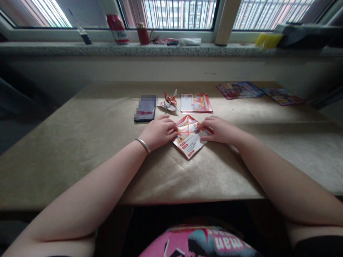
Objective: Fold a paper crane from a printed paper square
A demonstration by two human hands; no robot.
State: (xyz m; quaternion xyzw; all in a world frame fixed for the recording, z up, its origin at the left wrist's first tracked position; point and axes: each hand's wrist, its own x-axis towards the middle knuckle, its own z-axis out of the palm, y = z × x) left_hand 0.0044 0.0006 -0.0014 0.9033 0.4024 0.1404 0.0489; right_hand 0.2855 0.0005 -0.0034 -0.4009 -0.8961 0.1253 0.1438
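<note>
Left hand [160, 131]: reaches in from the near left, palm down, fingers curled onto the paper's left edge; whether the grip is clamped on it, I cannot tell
Right hand [221, 130]: comes in from the near right, thumb and forefinger tips apart at the paper's right edge; whether the grip pinches it, I cannot tell
Folded paper [189, 137]: one red-and-white diamond, flat on the bench [80, 150] between the hands; one corner points near, the opposite corner far; fingers cover the side corners, so its longer axis is unclear
Beyond the paper: one phone [146, 109] at left, one folded figure [170, 101] beside it, one stack of red-and-white sheets [196, 102] to the right, sheets too close to count
Far right: two groups of blue-purple prints [239, 90]
Sill [107, 50]: one red-and-white can [117, 29], left of one red container [143, 34]
</note>
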